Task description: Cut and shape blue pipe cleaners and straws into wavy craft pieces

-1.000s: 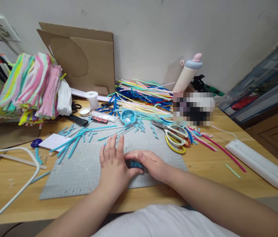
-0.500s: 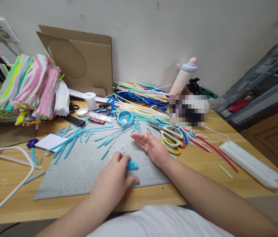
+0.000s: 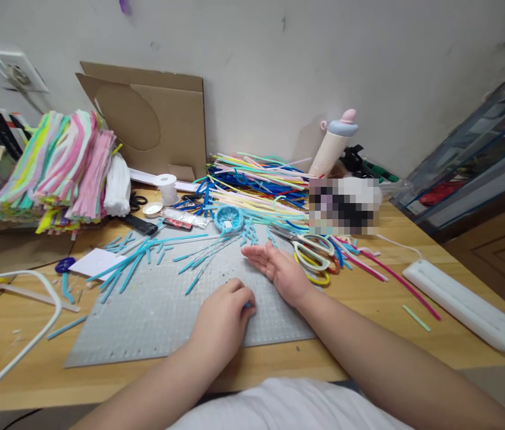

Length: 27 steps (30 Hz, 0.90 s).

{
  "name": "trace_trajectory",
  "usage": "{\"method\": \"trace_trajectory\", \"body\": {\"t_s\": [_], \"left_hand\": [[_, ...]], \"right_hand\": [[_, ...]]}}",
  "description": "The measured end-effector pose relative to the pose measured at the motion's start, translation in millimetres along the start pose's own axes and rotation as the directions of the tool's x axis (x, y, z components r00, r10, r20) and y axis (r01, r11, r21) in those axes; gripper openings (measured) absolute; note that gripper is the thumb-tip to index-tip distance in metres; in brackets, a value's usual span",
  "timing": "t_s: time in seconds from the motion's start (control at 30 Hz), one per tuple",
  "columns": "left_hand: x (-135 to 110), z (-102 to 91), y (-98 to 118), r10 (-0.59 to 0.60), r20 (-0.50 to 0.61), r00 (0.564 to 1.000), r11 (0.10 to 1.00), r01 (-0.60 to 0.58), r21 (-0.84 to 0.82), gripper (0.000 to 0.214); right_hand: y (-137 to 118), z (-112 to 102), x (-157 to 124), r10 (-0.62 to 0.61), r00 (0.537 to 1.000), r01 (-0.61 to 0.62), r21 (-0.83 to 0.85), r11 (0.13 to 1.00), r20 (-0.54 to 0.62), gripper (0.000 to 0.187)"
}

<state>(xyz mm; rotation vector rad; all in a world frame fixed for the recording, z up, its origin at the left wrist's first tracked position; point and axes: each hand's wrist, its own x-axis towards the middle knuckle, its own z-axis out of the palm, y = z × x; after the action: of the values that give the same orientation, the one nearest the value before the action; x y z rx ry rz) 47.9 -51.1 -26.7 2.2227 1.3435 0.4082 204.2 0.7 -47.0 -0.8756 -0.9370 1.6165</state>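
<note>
My left hand [image 3: 225, 315] is curled over a small blue twisted piece [image 3: 247, 305] on the grey cutting mat [image 3: 153, 310]; only a sliver of blue shows under the fingers. My right hand [image 3: 274, 267] lies open on the mat, palm turned up, fingers pointing left and holding nothing. It sits just left of the scissors [image 3: 312, 254]. A round blue woven disc [image 3: 228, 217] with trailing strands lies at the mat's far edge. Loose blue strips [image 3: 135, 255] are scattered on the mat's left part.
A heap of coloured straws [image 3: 256, 182] lies behind the mat. Stacked pastel strips [image 3: 55, 164] and cardboard [image 3: 149, 119] stand at the back left. A bottle [image 3: 333, 143], a white bar [image 3: 465, 304] and a white cable [image 3: 32, 334] are on the wooden table [image 3: 369, 334].
My right hand left the blue piece and moved up and right, opening palm up. My left hand closed over the blue piece, which is now mostly hidden.
</note>
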Motion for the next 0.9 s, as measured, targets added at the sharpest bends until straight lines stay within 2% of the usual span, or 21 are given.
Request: {"method": "trace_trajectory", "body": {"t_s": [0.3, 0.5, 0.57, 0.6, 0.67, 0.73, 0.77, 0.83, 0.87, 0.9], "left_hand": [[-1, -0.4, -7, 0.017, 0.018, 1.000, 0.999, -0.016, -0.044, 0.017], [-8, -7.8, -14, 0.020, 0.037, 0.999, 0.994, -0.016, -0.104, 0.017], [-14, -18.9, -18, -0.029, 0.010, 1.000, 0.988, 0.031, -0.154, 0.011], [-18, -26.2, -21, -0.102, -0.025, 0.994, 0.968, 0.094, -0.232, 0.008], [-30, -42.4, -30, -0.271, -0.012, 0.962, 0.889, 0.246, -0.386, 0.012], [-46, -57.5, -43, -0.384, 0.022, 0.923, 0.802, 0.345, -0.488, 0.017], [-56, -63.9, -49, -0.423, 0.040, 0.905, 0.772, 0.383, -0.507, 0.020], [-76, -73.7, -62, -0.466, 0.051, 0.883, 0.735, 0.419, -0.532, 0.023], [-85, -77.5, -67, -0.487, 0.070, 0.870, 0.720, 0.446, -0.532, 0.024], [-94, -81.0, -71, -0.503, 0.097, 0.859, 0.704, 0.472, -0.530, 0.026]], "right_hand": [[4, -2, 4, -0.014, 0.999, 0.011, -0.101, 0.995, -0.031, 0.044], [5, 0, 3, -0.076, 0.997, 0.066, -0.289, 0.955, -0.024, 0.046], [3, 1, 0, -0.107, 0.994, 0.089, -0.371, 0.924, -0.026, 0.047], [2, 2, -3, -0.120, 0.993, 0.099, -0.412, 0.906, -0.025, 0.047], [-1, 4, -14, -0.127, 0.992, 0.106, -0.494, 0.863, -0.009, 0.048], [-1, 5, -29, -0.101, 0.994, 0.100, -0.606, 0.789, 0.033, 0.058], [0, 6, -38, -0.071, 0.993, 0.117, -0.772, 0.625, 0.094, 0.066], [4, 11, -55, -0.009, 0.979, 0.197, -0.933, 0.301, 0.204, 0.079], [7, 15, -61, 0.028, 0.973, 0.219, -0.956, 0.198, 0.228, 0.083], [11, 20, -66, 0.066, 0.968, 0.233, -0.964, 0.131, 0.243, 0.084]]}}
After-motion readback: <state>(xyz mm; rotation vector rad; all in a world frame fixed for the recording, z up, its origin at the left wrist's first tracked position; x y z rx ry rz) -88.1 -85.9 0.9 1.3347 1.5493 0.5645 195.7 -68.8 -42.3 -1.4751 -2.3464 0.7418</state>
